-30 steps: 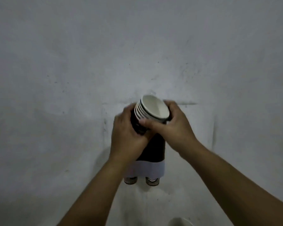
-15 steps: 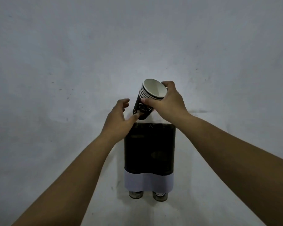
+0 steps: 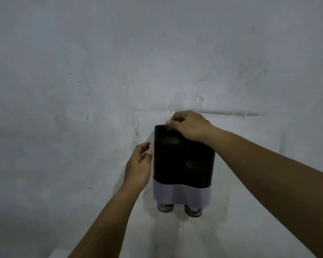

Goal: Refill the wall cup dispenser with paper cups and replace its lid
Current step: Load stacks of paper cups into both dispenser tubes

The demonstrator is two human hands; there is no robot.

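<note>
The wall cup dispenser (image 3: 183,159) is a dark, see-through box with a white band (image 3: 181,194) across its lower part. Two cup bottoms (image 3: 165,207) (image 3: 193,211) poke out underneath it. My right hand (image 3: 190,127) rests on the dispenser's top edge with its fingers curled and pinched together, and no cup shows in it. Dim cup shapes show through the dark front. My left hand (image 3: 138,168) hovers at the dispenser's left side, fingers apart, fingertips close to the wall of the box. No lid is in view.
A bare grey wall (image 3: 82,71) with scuffs surrounds the dispenser. A pale surface edge (image 3: 60,254) shows at the bottom left of the frame.
The stack of paper cups that my right hand held above the dispenser has gone down inside it. My right hand has dropped onto the top edge and my left hand has slid down the left side.
</note>
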